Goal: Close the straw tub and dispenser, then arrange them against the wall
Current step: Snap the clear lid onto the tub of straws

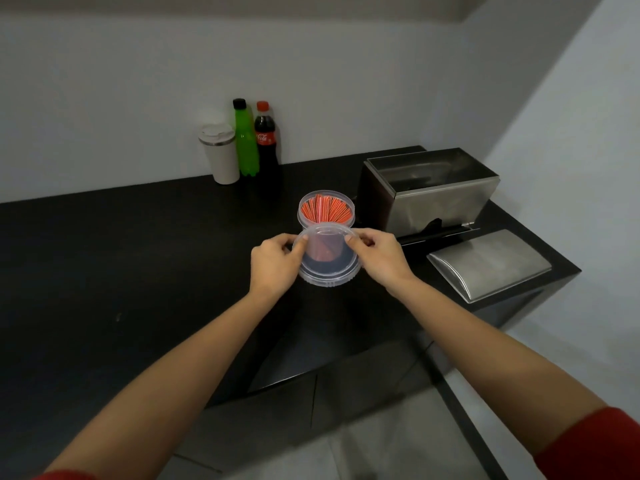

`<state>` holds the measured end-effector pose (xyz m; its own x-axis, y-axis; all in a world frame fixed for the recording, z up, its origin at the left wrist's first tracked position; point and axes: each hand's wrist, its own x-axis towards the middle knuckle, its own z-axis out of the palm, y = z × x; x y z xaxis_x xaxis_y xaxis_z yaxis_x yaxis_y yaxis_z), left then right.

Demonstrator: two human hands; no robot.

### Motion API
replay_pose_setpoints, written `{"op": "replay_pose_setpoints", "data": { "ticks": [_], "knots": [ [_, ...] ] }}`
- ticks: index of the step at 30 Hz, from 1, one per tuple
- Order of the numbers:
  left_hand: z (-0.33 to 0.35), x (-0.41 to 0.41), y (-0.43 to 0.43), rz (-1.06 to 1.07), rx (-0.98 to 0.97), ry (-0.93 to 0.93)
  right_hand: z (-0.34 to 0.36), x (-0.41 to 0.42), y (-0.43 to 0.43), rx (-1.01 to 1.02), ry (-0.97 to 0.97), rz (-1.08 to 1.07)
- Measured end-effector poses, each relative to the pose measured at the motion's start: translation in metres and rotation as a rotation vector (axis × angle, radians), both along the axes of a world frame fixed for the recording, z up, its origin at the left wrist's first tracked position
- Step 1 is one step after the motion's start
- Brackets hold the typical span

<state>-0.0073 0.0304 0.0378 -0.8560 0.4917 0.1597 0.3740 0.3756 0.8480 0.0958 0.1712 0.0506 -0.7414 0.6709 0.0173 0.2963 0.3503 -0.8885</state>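
The black counter (138, 258) runs wide in front of me, its whole left half bare, its back edge meeting the white wall (311, 81) and its near edge cutting diagonally below my forearms. On the right the counter ends at a corner close to the side wall, so the room there is tight.

The steel dispenser (429, 188) stands at the right rear, its top open, a little out from the back wall. Its curved steel lid (488, 265) lies loose on the counter in front of it, near the right edge, filling most of that corner.

Against the back wall, left of centre, three things stand in a row, close together: a cream travel cup (221, 154), a green bottle (245, 140) and a cola bottle (266, 140).

The clear straw tub (325, 211) sits mid-counter just left of the dispenser, open, packed with red-orange straws (325, 207). Open counter lies between it and the bottles.

I hold the clear round tub lid (327, 259) in the air just in front of the tub, tilted toward me. My left hand (275, 263) pinches its left rim and my right hand (377, 256) its right rim, thumbs on top, hands apart by the lid's width.
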Motion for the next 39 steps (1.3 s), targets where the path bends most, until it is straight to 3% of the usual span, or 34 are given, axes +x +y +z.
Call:
{"op": "replay_pose_setpoints", "data": {
  "ticks": [8,20,29,39],
  "knots": [
    [0.024,-0.026,0.025,0.064,0.081,0.075,0.026,-0.031,0.018,0.284,0.035,-0.025],
    [0.036,-0.080,0.066,-0.015,0.006,0.092,0.028,-0.085,0.055,0.277,-0.037,-0.089],
    [0.027,-0.093,0.078,-0.016,-0.081,0.005,0.011,-0.098,0.068,0.257,-0.156,-0.084],
    [0.023,-0.095,0.078,-0.022,-0.090,-0.010,-0.001,-0.100,0.070,0.234,-0.153,-0.090]
  ]
}}
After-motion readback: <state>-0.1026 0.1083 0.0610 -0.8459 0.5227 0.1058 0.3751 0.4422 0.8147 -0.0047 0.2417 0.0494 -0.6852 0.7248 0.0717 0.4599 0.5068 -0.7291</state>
